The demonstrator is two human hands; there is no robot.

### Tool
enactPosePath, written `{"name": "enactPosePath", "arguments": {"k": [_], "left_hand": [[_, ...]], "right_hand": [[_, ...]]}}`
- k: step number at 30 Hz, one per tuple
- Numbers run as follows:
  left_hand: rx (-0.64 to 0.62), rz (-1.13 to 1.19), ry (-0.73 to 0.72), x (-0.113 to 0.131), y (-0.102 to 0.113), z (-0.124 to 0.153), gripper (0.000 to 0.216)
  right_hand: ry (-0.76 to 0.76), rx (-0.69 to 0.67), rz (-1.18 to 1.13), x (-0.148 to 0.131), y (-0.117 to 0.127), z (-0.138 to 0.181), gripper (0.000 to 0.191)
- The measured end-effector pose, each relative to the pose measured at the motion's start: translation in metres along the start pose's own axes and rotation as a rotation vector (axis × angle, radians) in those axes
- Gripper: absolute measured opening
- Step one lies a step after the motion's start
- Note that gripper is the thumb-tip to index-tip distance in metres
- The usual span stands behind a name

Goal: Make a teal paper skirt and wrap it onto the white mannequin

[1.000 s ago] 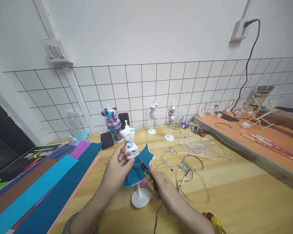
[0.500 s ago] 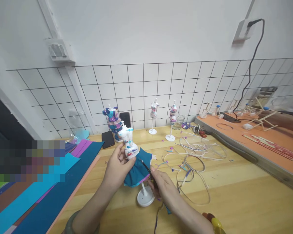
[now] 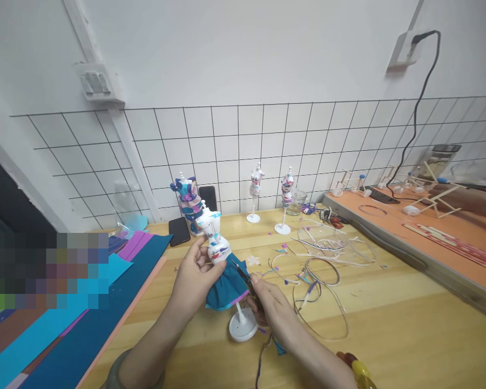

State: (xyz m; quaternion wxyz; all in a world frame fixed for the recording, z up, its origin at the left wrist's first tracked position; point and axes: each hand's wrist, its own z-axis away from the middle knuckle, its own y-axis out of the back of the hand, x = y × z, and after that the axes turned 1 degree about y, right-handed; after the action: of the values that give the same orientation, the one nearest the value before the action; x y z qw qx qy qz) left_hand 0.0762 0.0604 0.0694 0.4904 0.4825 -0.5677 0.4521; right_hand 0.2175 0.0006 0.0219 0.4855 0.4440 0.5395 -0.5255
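Note:
My left hand (image 3: 194, 278) grips a small white mannequin (image 3: 214, 241) at its waist, tilting it a little to the left. The torso is painted with blue, pink and red patches, and a teal skirt (image 3: 227, 286) with a pink hem wraps its lower part. Its thin pole ends in a round white base (image 3: 243, 328) resting on the wooden table (image 3: 389, 329). My right hand (image 3: 269, 305) is closed on small dark scissors (image 3: 243, 275), whose tips touch the skirt's right edge just below the waist.
Sheets of teal, blue, purple and brown paper (image 3: 85, 319) lie at the left. Three other decorated mannequins (image 3: 188, 202) and two phones (image 3: 179, 231) stand near the tiled wall. Loose strips and hoops (image 3: 319, 286) spread at the right, beside an orange board (image 3: 449, 237) where another person's hand (image 3: 465, 201) rests.
The skirt's flared upper right corner has been folded down against the mannequin. The mannequin has tilted slightly left and its base has shifted right. The scissors stay at the skirt's edge.

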Motion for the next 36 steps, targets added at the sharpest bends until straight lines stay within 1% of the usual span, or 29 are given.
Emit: {"name": "enactPosePath", "arguments": {"k": [7, 14, 21, 30, 36], "left_hand": [[-0.005, 0.006, -0.015, -0.0038, 0.0027, -0.0014, 0.069], [-0.019, -0.042, -0.007, -0.0010, 0.0021, 0.0016, 0.067], [-0.012, -0.015, -0.005, 0.0007, 0.0016, 0.0014, 0.070], [-0.025, -0.048, -0.002, 0.0050, 0.0000, 0.0038, 0.067], [-0.059, -0.054, -0.028, 0.0053, 0.0033, 0.0044, 0.064]], "right_hand": [[0.064, -0.010, 0.039, -0.0017, 0.0016, 0.0001, 0.050], [0.061, -0.018, 0.049, 0.0012, 0.0019, 0.0002, 0.049], [0.099, 0.026, 0.148, 0.0009, 0.0033, 0.0008, 0.048], [0.088, -0.027, 0.072, -0.0030, 0.0023, 0.0008, 0.051], [0.003, -0.051, -0.010, -0.0019, 0.0047, -0.0020, 0.053]]}}
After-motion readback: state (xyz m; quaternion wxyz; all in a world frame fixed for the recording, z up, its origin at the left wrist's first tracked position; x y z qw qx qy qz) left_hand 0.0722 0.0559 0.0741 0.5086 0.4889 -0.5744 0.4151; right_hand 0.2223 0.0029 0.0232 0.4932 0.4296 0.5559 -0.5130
